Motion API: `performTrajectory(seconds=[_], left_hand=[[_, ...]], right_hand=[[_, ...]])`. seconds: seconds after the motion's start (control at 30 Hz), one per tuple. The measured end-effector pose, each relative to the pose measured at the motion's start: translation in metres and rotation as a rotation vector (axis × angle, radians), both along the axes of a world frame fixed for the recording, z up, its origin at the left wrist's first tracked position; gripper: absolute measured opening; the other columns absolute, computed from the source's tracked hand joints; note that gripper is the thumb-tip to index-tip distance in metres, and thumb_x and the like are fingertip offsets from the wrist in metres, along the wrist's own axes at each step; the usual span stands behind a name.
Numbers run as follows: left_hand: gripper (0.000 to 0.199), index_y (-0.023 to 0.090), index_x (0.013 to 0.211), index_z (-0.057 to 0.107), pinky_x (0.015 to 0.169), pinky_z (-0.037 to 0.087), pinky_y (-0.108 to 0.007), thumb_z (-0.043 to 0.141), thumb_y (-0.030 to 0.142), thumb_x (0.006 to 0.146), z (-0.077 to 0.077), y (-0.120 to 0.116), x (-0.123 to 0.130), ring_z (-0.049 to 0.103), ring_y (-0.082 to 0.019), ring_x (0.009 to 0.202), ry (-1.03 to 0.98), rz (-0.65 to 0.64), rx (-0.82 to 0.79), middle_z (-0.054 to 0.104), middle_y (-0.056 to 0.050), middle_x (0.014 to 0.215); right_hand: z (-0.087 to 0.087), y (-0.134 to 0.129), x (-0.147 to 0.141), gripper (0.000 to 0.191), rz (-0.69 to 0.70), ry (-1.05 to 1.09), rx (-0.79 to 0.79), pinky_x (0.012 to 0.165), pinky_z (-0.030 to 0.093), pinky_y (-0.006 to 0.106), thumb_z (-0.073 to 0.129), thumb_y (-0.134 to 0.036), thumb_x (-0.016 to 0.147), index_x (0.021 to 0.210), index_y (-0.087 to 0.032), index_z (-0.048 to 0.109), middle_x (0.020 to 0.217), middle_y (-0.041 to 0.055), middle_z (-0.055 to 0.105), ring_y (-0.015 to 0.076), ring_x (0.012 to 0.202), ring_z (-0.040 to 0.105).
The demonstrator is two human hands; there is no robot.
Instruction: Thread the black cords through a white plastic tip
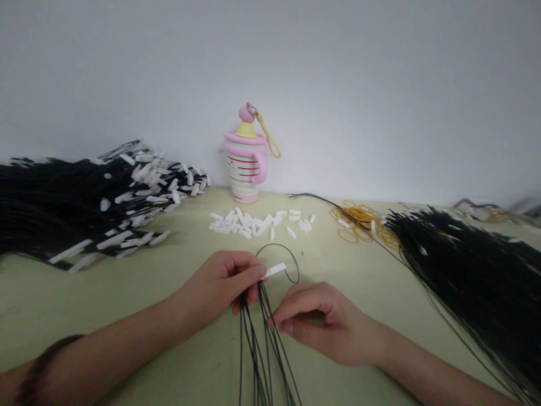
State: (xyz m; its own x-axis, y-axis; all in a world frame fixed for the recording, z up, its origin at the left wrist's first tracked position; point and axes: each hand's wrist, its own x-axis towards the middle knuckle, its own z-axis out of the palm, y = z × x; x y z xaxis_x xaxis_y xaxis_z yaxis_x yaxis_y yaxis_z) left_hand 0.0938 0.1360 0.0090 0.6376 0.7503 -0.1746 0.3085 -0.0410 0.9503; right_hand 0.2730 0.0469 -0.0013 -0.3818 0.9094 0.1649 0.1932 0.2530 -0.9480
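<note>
My left hand pinches a bundle of thin black wires together with a narrow white plastic connector. The wires hang down out of the bottom of the view. One thin wire loops up beyond the fingers and curves back to the connector's right end. My right hand is just below and right of it, thumb and forefinger closed at a strand of the hanging wires; the exact grip is partly hidden. Loose white connectors lie in a scattered pile behind the hands.
To the left lies a heap of black wires with white connectors on their ends. A large black wire bundle spreads at the right, beside yellow rubber bands. A pink striped cup with a yellow strap stands against the wall.
</note>
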Motion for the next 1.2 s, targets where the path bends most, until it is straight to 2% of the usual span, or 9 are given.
performTrajectory(seconds=[0.07, 0.23, 0.43, 0.63, 0.9, 1.03, 1.2], left_hand=[[0.029, 0.015, 0.059, 0.054, 0.039, 0.034, -0.014, 0.053, 0.035, 0.080, 0.000, 0.000, 0.000, 0.042, -0.006, 0.039, 0.003, 0.003, -0.005, 0.053, 0.006, 0.047], [0.029, 0.015, 0.059, 0.055, 0.040, 0.033, -0.015, 0.052, 0.035, 0.080, 0.001, -0.001, 0.000, 0.042, -0.006, 0.040, -0.002, -0.002, -0.010, 0.053, 0.005, 0.048], [0.030, 0.015, 0.057, 0.054, 0.041, 0.034, -0.016, 0.052, 0.035, 0.080, 0.002, -0.001, 0.000, 0.043, -0.007, 0.041, 0.009, 0.001, 0.002, 0.052, 0.005, 0.048], [0.030, 0.016, 0.058, 0.054, 0.040, 0.033, -0.015, 0.052, 0.036, 0.080, 0.000, -0.003, -0.001, 0.043, -0.006, 0.040, 0.017, 0.002, -0.010, 0.053, 0.005, 0.049], [0.028, 0.016, 0.060, 0.055, 0.039, 0.034, -0.015, 0.052, 0.035, 0.080, 0.003, -0.002, -0.001, 0.043, -0.006, 0.041, 0.019, 0.005, -0.031, 0.054, 0.005, 0.050], [0.029, 0.016, 0.058, 0.054, 0.040, 0.034, -0.015, 0.053, 0.035, 0.079, 0.004, -0.002, 0.000, 0.043, -0.007, 0.041, 0.021, 0.012, -0.023, 0.054, 0.004, 0.050], [0.028, 0.016, 0.060, 0.055, 0.040, 0.034, -0.015, 0.053, 0.035, 0.080, 0.002, -0.003, -0.001, 0.043, -0.007, 0.040, 0.004, 0.018, -0.029, 0.054, 0.004, 0.050]], right_hand=[[0.000, 0.000, -0.001, 0.018, -0.004, -0.005, 0.001, 0.062, 0.046, 0.020, 0.055, -0.012, 0.080, 0.090, -0.008, 0.070, 0.081, 0.0081, 0.064, 0.0111, 0.071, 0.058], [-0.003, 0.000, -0.001, 0.015, -0.027, 0.045, -0.114, 0.068, 0.048, 0.023, 0.058, -0.017, 0.079, 0.087, -0.011, 0.070, 0.082, 0.0074, 0.066, 0.0122, 0.073, 0.059], [-0.006, 0.001, -0.002, 0.008, -0.102, 0.093, -0.192, 0.059, 0.044, 0.019, 0.064, -0.018, 0.074, 0.078, -0.012, 0.068, 0.071, 0.0023, 0.063, 0.0083, 0.062, 0.054], [-0.003, 0.002, 0.003, 0.004, -0.136, 0.110, -0.232, 0.051, 0.034, 0.017, 0.061, -0.012, 0.070, 0.073, -0.011, 0.062, 0.060, -0.0029, 0.052, 0.0052, 0.054, 0.044], [-0.001, 0.008, 0.010, 0.013, -0.072, 0.336, -0.367, 0.043, 0.028, 0.017, 0.053, -0.006, 0.060, 0.064, -0.012, 0.064, 0.047, -0.0043, 0.052, 0.0043, 0.042, 0.041], [-0.001, 0.010, 0.012, 0.012, -0.087, 0.456, -0.391, 0.040, 0.024, 0.016, 0.055, -0.008, 0.063, 0.067, -0.012, 0.065, 0.041, -0.0051, 0.049, 0.0035, 0.038, 0.037], [-0.001, 0.015, 0.019, 0.006, -0.180, 0.656, -0.452, 0.044, 0.032, 0.016, 0.061, -0.013, 0.066, 0.068, -0.011, 0.066, 0.045, -0.0021, 0.054, 0.0050, 0.042, 0.046]])
